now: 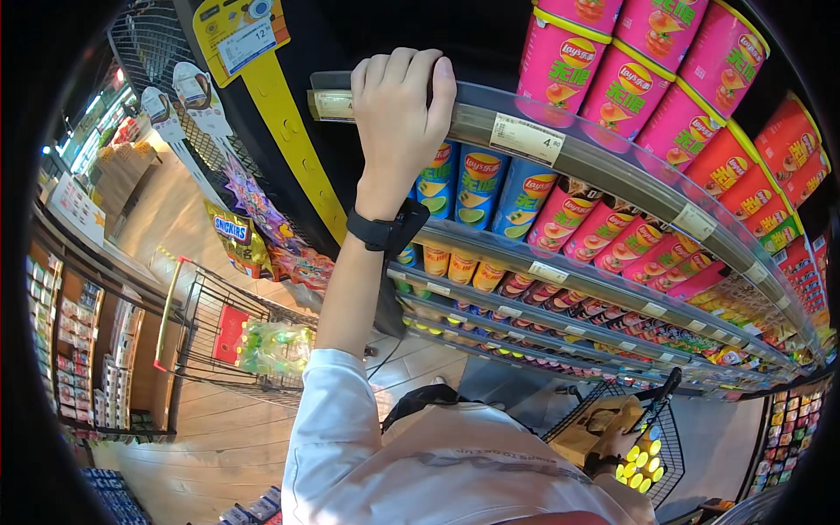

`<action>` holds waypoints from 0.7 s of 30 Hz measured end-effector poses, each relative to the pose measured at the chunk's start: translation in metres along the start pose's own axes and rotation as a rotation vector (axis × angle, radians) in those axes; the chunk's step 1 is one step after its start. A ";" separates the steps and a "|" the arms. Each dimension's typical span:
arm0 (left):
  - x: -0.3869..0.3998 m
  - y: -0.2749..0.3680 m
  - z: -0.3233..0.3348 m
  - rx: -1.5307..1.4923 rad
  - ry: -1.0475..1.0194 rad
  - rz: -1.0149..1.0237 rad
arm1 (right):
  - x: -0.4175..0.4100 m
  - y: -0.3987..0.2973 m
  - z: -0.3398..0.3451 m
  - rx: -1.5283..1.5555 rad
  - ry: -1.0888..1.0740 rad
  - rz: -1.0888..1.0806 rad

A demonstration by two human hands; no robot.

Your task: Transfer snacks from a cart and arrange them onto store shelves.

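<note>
My left hand (403, 105) is curled over the front edge of a store shelf (472, 108), its back towards me and a black band on the wrist. Pink tubs of Lay's chips (567, 69) stand stacked on that shelf, to the right of the hand. Just below, blue Lay's canisters (482, 184) and pink Lay's canisters (564, 213) line a lower shelf. My right hand (615, 445) is low at the right, partly hidden, and looks closed around the black handle (656, 400) of a shopping cart. That cart carries a brown paper bag (594, 426) and several yellow-lidded containers (640, 466).
A second wire cart (203, 354) with a pack of green-capped bottles (275, 348) stands on the wooden floor at left. Beside the shelf hang a yellow display strip (295, 144) and a Snickers bag (236, 239). Further shelves (98, 341) stand at far left.
</note>
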State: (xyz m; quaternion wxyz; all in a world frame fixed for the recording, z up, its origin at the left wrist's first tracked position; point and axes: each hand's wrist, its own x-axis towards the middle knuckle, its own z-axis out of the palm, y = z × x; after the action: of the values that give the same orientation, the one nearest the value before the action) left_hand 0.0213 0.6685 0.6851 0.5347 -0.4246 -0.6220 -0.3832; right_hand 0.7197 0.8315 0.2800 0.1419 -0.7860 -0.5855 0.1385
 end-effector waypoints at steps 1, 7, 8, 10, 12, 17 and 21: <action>0.000 0.001 0.003 -0.012 -0.001 0.003 | 0.004 0.003 0.000 0.001 0.016 0.009; -0.003 -0.002 0.006 -0.027 0.059 0.042 | 0.016 0.028 0.028 -0.144 0.156 -0.035; -0.005 -0.006 0.004 -0.021 0.061 0.041 | 0.025 0.038 0.037 -0.124 0.149 -0.058; -0.006 -0.012 0.000 -0.021 0.096 0.052 | 0.017 0.020 0.030 -0.129 0.172 -0.090; -0.001 -0.005 0.001 -0.039 0.101 0.050 | 0.015 0.050 0.031 -0.117 0.192 -0.099; -0.006 -0.007 0.006 -0.045 0.146 0.062 | -0.002 0.011 0.013 -0.134 0.062 0.020; -0.004 -0.005 0.010 -0.069 0.170 0.053 | 0.028 0.058 0.045 -0.102 0.210 -0.057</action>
State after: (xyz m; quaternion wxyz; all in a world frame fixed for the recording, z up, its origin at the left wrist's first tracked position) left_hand 0.0134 0.6760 0.6801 0.5807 -0.4248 -0.5494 -0.4248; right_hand 0.7612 0.8450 0.2150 0.1662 -0.7855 -0.5958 0.0216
